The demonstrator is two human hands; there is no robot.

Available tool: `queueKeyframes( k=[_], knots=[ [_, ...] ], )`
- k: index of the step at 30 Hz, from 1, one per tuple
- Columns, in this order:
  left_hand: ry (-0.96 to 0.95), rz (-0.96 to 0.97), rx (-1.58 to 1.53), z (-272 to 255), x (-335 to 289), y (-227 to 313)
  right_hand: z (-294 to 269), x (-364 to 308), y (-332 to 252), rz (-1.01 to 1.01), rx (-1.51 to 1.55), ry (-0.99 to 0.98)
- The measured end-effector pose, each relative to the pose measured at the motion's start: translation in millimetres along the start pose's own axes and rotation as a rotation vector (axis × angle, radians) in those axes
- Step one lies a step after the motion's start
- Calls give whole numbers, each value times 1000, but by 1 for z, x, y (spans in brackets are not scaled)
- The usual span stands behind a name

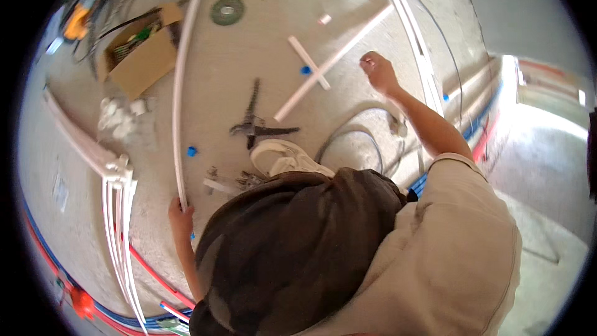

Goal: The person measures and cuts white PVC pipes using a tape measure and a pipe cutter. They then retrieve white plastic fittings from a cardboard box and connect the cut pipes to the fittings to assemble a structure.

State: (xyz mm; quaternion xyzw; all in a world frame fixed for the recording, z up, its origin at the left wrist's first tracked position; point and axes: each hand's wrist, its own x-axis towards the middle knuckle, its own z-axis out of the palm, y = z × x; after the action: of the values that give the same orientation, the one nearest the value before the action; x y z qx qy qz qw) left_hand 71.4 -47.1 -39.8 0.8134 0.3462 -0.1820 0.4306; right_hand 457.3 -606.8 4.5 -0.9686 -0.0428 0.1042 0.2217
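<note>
Cardboard box (138,53), open, holds green and dark bits, sits left of the long white pipe (184,81). Left hand (180,214) fisted around that pipe's near end. Right hand (377,70), arm outstretched, closed loosely well right of pipe; contents can't tell. Cutters (255,121) lie between.

A smooth, matt white plastic pipe (180,87) is lying on the rough, pale concrete floor (261,43), with dark, dull metal cutters (254,121) at its three o'clock and a matt brown cardboard box (140,53) sitting at its ten o'clock.
</note>
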Motion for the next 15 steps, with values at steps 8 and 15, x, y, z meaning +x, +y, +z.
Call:
queueKeyframes(
  k=[8,15],
  knots=[
    [281,29,338,6,11,-141,-37,-148,217,442,-280,-120],
    [397,148,296,30,-27,-93,12,-202,236,402,-102,-150]
  ],
)
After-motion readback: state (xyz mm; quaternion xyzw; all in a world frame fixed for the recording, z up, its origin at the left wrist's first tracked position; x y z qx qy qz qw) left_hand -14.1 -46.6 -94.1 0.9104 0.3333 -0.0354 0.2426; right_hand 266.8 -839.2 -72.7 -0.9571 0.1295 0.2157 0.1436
